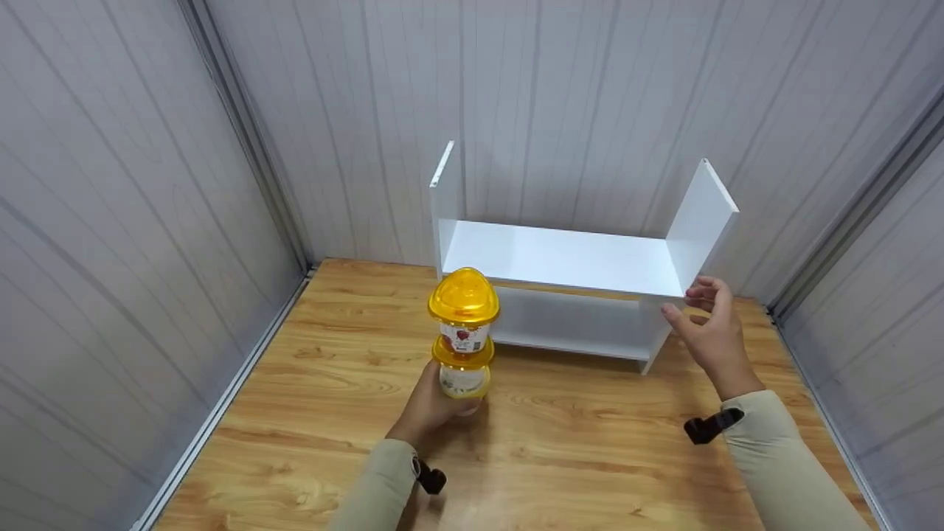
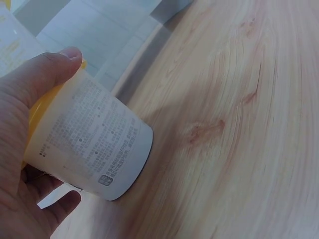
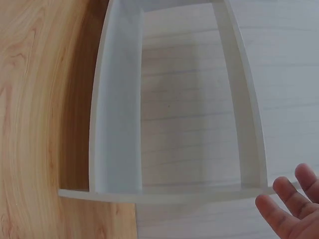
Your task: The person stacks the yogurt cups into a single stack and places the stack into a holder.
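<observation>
My left hand (image 1: 434,404) grips a stack of two plastic cups with translucent yellow lids. The upper cup (image 1: 464,339) has a domed lid and a label with a red picture. The lower cup (image 2: 94,134), white with small printed text, is tilted close above the floor in the left wrist view; contact there is unclear. Near the right side panel of a white two-tier shelf (image 1: 564,254) is my right hand (image 1: 712,335), fingers spread and loosely bent, holding nothing. Its fingertips (image 3: 266,203) are close to the panel's edge; whether they touch, I cannot tell.
The shelf stands on a wood-grain floor (image 1: 324,383), close to the pale panelled back wall (image 1: 560,110). Its two side panels rise above the upper board, leaving the top open. Walls enclose the left (image 1: 110,243) and right sides, with metal strips along the corners.
</observation>
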{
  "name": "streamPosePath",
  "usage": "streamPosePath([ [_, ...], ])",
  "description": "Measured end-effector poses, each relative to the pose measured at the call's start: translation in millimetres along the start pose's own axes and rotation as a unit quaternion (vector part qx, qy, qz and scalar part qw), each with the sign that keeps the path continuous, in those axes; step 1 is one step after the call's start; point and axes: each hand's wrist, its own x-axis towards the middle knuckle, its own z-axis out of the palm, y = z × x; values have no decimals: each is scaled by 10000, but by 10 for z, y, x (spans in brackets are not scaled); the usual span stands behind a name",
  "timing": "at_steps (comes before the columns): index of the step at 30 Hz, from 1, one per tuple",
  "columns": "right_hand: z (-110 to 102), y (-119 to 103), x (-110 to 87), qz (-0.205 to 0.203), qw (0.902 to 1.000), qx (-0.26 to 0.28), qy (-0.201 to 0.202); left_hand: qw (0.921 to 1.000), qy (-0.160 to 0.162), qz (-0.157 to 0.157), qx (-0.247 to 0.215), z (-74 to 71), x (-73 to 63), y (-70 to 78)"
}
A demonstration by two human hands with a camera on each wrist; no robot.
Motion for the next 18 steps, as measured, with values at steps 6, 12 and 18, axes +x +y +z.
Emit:
streamPosePath([
  [6,-38,91,35,331,9993,-109,138,9999,-16,-104,-61,24,11,45],
  [12,-53,179,101,713,9974,-22,55,10000,-59,19,-47,38,30,90],
  [18,-22,243,206,1066,9942,-38,-149,9999,-137,59,-5,40,40,143],
])
